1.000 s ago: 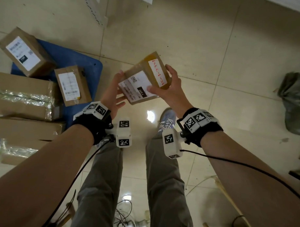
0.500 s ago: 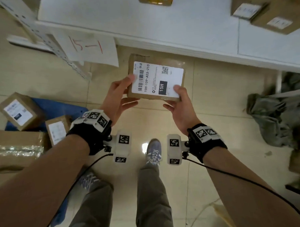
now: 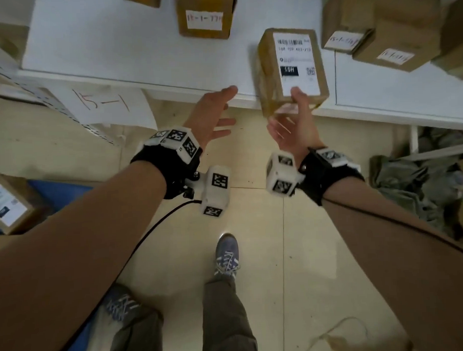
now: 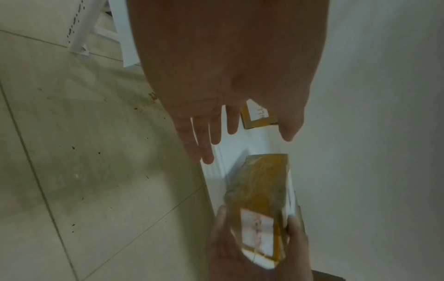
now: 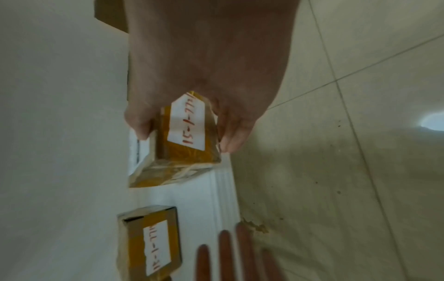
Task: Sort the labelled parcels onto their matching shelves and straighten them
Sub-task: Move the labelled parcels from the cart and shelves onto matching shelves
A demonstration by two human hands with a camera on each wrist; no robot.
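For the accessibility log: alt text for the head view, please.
The right hand holds a labelled cardboard parcel by its near end at the front edge of a white shelf. The left hand is open beside it, and other parcels sit on the shelf.

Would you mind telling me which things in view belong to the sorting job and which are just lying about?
Part of the job:
- parcel, gripped by the right hand
- left hand, free
- white shelf
- paper sign marked 15-1
- shelved parcels
- floor parcel

Lying about:
- crumpled grey-green cloth
- blue mat
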